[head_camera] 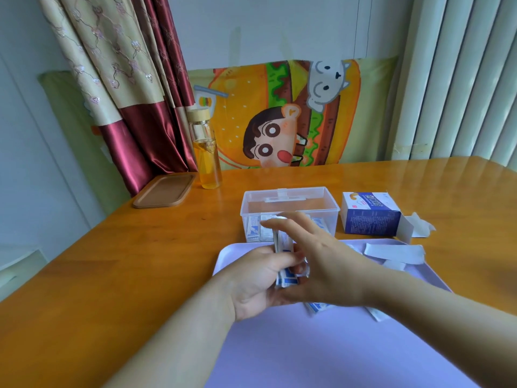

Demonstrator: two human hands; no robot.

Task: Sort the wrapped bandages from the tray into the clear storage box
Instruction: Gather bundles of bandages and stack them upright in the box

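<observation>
Left hand (257, 278) grips a bandage stack (284, 249), right hand (327, 264) straight-fingered over it; loose wrappers could slip short of the clear box (326, 203).

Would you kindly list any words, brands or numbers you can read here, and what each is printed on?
Nothing here reads clearly.
Carton: white lettering on a blue band and fine print below, too blurred to read.
Wrapped bandages: blue print, too blurred to read.
Poster: cartoon pictures only, no words.
</observation>
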